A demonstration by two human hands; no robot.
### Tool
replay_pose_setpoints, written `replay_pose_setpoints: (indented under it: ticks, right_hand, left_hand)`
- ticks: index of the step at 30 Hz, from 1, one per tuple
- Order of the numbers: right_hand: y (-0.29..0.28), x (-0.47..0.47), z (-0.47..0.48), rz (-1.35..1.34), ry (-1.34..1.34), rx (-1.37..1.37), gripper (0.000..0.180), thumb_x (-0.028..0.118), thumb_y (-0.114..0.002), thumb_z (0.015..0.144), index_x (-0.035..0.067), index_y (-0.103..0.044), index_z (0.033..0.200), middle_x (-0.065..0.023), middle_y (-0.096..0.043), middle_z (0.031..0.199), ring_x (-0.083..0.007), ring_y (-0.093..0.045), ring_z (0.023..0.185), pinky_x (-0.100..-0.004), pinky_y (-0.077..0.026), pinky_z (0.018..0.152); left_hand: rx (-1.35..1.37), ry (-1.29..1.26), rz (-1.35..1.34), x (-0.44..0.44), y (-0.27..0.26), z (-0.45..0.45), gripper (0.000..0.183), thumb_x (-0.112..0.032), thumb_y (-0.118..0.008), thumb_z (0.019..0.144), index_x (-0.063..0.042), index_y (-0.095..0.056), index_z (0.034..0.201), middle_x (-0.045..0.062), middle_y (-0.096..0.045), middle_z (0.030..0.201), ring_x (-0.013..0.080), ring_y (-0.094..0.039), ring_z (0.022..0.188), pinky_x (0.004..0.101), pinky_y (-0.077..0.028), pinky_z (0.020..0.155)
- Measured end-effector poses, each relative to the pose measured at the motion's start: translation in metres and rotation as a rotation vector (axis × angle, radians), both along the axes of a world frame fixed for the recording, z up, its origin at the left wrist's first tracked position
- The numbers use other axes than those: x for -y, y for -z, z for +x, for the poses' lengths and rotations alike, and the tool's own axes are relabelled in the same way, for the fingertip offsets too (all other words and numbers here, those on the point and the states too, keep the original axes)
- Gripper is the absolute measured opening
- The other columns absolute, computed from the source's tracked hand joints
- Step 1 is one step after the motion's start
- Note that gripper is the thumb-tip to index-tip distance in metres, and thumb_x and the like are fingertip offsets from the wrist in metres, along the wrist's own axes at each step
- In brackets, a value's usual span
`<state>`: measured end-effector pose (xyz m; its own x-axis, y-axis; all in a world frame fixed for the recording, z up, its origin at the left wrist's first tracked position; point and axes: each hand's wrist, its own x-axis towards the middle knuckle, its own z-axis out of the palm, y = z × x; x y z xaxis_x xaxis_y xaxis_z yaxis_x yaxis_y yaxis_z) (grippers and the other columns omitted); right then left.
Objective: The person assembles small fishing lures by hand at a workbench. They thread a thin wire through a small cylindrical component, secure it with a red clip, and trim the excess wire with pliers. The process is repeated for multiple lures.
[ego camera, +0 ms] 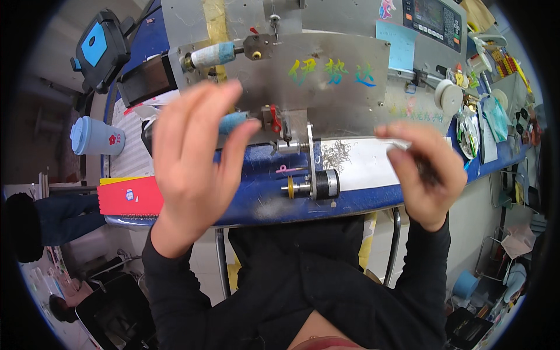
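My left hand [197, 166] is blurred and raised over the left side of a metal bench machine [284, 87]. Its thumb and fingers are apart, and I see nothing between them. My right hand [431, 175] curls above a white paper sheet [363, 177], with a dark bunch of small metal pieces [426, 173] in its palm. Something whitish shows at its fingertips, too blurred to name. On the sheet lies a pile of small metal hooks [336, 154]. Between my hands stand a red lever [275, 118], a metal spindle [288, 146] and a black cylindrical motor [327, 183].
A pale blue lidded cup [98, 136] and a red notebook [131, 196] are at the left on the blue table [258, 192]. A phone holder [103, 48] stands behind. A control panel [433, 22] and a white spool [448, 97] are at the right. Someone's legs [70, 221] show far left.
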<state>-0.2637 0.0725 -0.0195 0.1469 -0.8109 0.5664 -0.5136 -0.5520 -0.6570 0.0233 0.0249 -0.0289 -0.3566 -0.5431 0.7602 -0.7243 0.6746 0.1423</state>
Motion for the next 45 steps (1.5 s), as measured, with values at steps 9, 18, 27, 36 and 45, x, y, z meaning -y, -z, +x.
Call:
replay_pose_setpoints:
  ticks: [9, 18, 27, 36, 45]
  right_hand:
    - [-0.003, 0.106, 0.051, 0.123, -0.193, 0.097, 0.020, 0.004, -0.061, 0.100, -0.003, -0.068, 0.117, -0.0075, -0.071, 0.108, -0.0099, -0.065, 0.095, -0.0212, -0.050, 0.079]
    - [-0.003, 0.123, 0.066, 0.158, -0.255, 0.110, 0.012, 0.007, -0.068, 0.097, -0.004, -0.068, 0.100, -0.0006, -0.066, 0.077, -0.0053, -0.057, 0.070, -0.0208, -0.045, 0.063]
    - [0.011, 0.127, 0.076, -0.098, -0.191, 0.111, 0.005, 0.002, -0.068, 0.091, 0.001, -0.064, 0.091, -0.0053, -0.060, 0.076, -0.0107, -0.051, 0.061, -0.0252, -0.042, 0.055]
    - [0.020, 0.130, 0.082, -0.157, -0.202, 0.202, 0.009, 0.000, -0.067, 0.085, 0.001, -0.059, 0.088, -0.0136, -0.061, 0.079, -0.0306, -0.057, 0.070, -0.0372, -0.047, 0.063]
    - [0.020, 0.128, 0.084, -0.141, -0.208, 0.203, 0.016, -0.004, -0.062, 0.071, 0.001, -0.054, 0.085, -0.0148, -0.058, 0.081, -0.0381, -0.057, 0.080, -0.0438, -0.046, 0.072]
  left_hand:
    - [0.351, -0.079, -0.111, 0.059, -0.029, 0.001, 0.049, 0.000, -0.077, 0.068, 0.000, -0.063, 0.116, 0.012, -0.064, 0.099, 0.0319, -0.061, 0.104, 0.0440, -0.046, 0.096]
    - [0.258, -0.068, -0.294, 0.059, -0.022, -0.015, 0.022, -0.016, -0.072, 0.090, -0.003, -0.067, 0.107, 0.010, -0.065, 0.091, 0.0268, -0.065, 0.084, 0.0360, -0.052, 0.073]
    - [0.382, -0.211, -0.070, 0.049, -0.008, -0.038, 0.037, -0.027, -0.069, 0.094, -0.009, -0.051, 0.067, 0.004, -0.048, 0.052, 0.0218, -0.054, 0.041, 0.0345, -0.040, 0.039]
    - [0.046, -0.068, 0.378, 0.033, -0.037, -0.041, 0.023, -0.010, -0.065, 0.097, -0.002, -0.059, 0.075, 0.013, -0.056, 0.063, 0.0293, -0.058, 0.054, 0.0394, -0.044, 0.048]
    - [0.254, -0.073, -0.246, 0.146, -0.091, -0.038, 0.052, 0.014, -0.053, 0.084, -0.005, -0.062, 0.132, 0.015, -0.067, 0.123, 0.0336, -0.055, 0.128, 0.0405, -0.042, 0.109]
